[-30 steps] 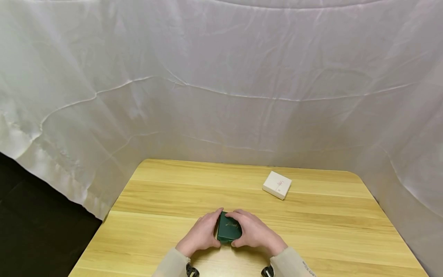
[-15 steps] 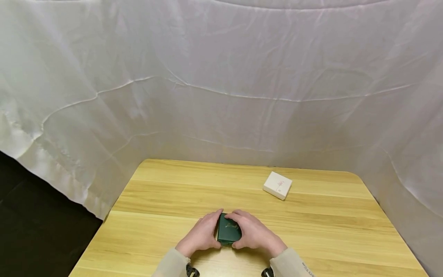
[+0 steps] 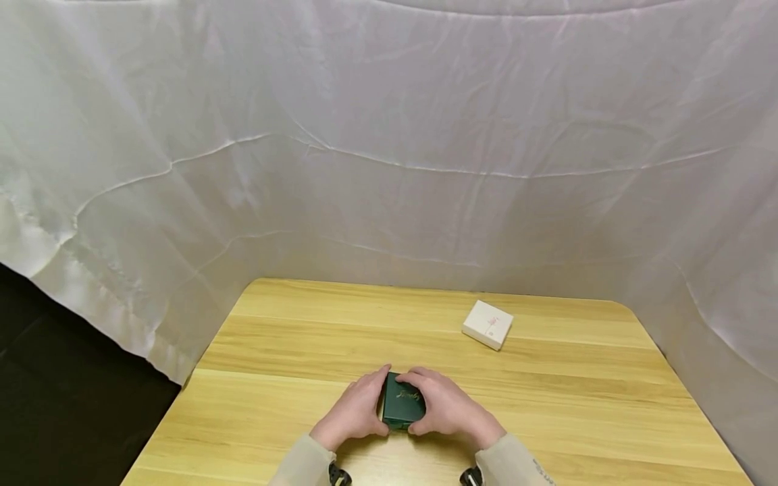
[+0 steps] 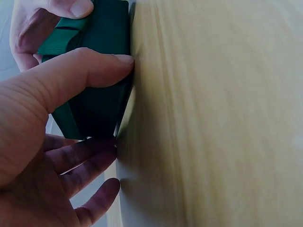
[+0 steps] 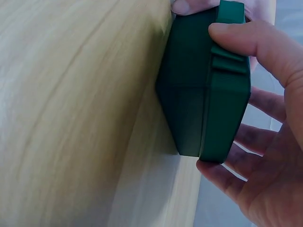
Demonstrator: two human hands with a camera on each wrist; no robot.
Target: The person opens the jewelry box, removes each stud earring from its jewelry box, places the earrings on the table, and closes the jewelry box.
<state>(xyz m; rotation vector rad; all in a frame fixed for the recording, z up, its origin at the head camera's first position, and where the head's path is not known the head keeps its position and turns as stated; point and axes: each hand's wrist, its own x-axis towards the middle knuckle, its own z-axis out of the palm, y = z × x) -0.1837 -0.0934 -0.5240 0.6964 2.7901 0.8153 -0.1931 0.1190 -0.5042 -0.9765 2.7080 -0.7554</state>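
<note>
A small dark green gift box (image 3: pixel 402 407) with gold script on its lid sits near the front of the wooden table, between both hands. From the left, my left hand (image 3: pixel 357 406) grips it low down, thumb on the front side and fingers round the back. My right hand (image 3: pixel 448 408) holds the lid from the right. In the right wrist view its thumb presses the lid's front edge beside a green ribbon bow (image 5: pixel 229 64), while fingertips reach the far edge. The lid (image 5: pixel 222 118) is on the base (image 5: pixel 187 90), with a thin seam between them.
A white square box (image 3: pixel 487 325) with pink print lies toward the back right of the wooden table (image 3: pixel 292 337). Pale cloth (image 3: pixel 389 202) hangs behind the table and along its sides. Dark floor (image 3: pixel 67 391) shows at the left.
Both hands keep nearly the same places around the green gift box. Its top tilts slightly, and the gold script shows at a somewhat different angle. The white box stays put.
</note>
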